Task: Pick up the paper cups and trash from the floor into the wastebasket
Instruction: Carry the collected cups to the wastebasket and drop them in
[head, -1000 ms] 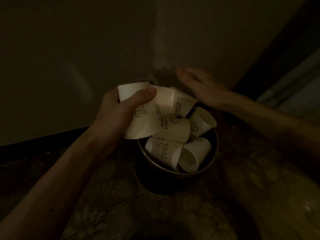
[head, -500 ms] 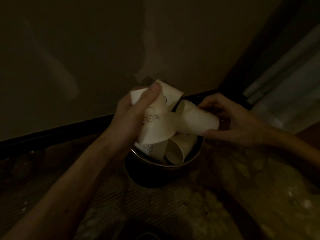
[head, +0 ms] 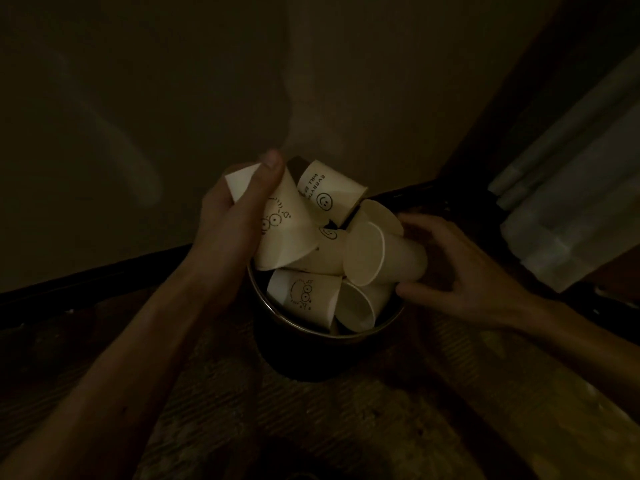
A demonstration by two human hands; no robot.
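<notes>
A small dark wastebasket with a metal rim stands on the floor near the room's corner, heaped with several white paper cups with printed faces. My left hand grips an upside-down cup over the basket's left rim, thumb along its side. A sideways cup lies on top of the pile at the right. My right hand has its fingers curved around that cup's base end, touching it. Another smiley cup leans at the back of the pile.
A plain wall runs behind the basket with a dark baseboard along its foot. Pale curtain folds hang at the right. The floor is a dark worn surface in dim light.
My right hand has set its sideways cup lower onto the pile and loosened around it. My left hand keeps its grip on the upside-down cup. The view has come closer.
</notes>
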